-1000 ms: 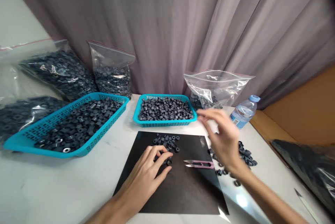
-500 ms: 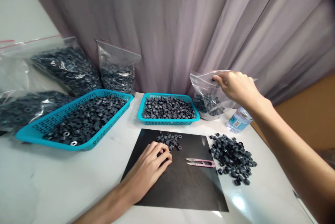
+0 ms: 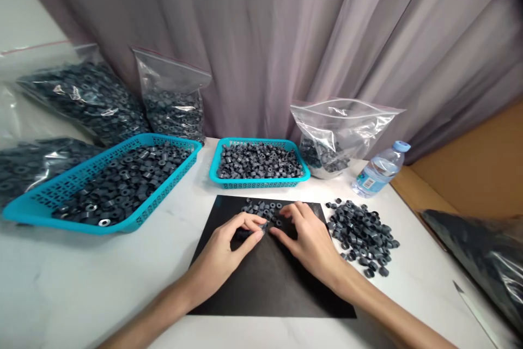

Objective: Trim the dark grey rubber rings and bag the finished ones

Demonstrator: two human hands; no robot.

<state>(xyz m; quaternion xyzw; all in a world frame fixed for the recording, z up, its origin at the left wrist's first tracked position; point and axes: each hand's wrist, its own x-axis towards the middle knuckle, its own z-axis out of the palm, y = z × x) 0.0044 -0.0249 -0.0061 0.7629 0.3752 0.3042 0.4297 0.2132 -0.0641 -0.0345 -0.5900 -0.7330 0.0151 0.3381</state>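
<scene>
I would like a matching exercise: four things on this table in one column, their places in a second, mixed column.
1. small turquoise plastic basket
2. clear plastic water bottle
3. loose pile of dark grey rubber rings
4. black square mat

a. under both hands
b. right of the mat
c. behind the mat
d. far right, near the half-empty clear bag

Pairs: 1-c, 2-d, 3-b, 4-a

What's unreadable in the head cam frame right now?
- Thread snips: not seen in the head view; perhaps under the right hand.
- Whatever the left hand pinches: its fingers hide it.
- Water bottle label: too small to read.
- Dark bag: cut off by the right edge.
</scene>
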